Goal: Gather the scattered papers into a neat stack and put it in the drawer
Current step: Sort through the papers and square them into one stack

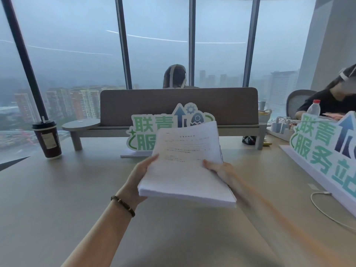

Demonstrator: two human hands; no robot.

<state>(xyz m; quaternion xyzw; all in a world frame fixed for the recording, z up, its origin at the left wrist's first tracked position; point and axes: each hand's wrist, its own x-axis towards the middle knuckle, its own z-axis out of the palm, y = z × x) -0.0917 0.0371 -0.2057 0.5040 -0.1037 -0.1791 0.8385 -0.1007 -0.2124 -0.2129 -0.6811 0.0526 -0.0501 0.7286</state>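
You've got the thick stack of white printed papers up off the pale beige desk, held in both hands. Left hand grips the stack's left edge, thumb on top, fingers hidden under it. Right hand grips the right edge, thumb lying across the top sheet; it's motion-blurred, so finger detail underneath is unclear. The stack's long axis runs away from you, tilted: near short edge low and toward you, far end raised and pointing at the green-and-white cutout sign. The far corner of the top sheets curls up. Printed face is up. Dark beaded bracelet on your left wrist. Dark red lidded paper cup stands far left on the desk, well apart from the stack.
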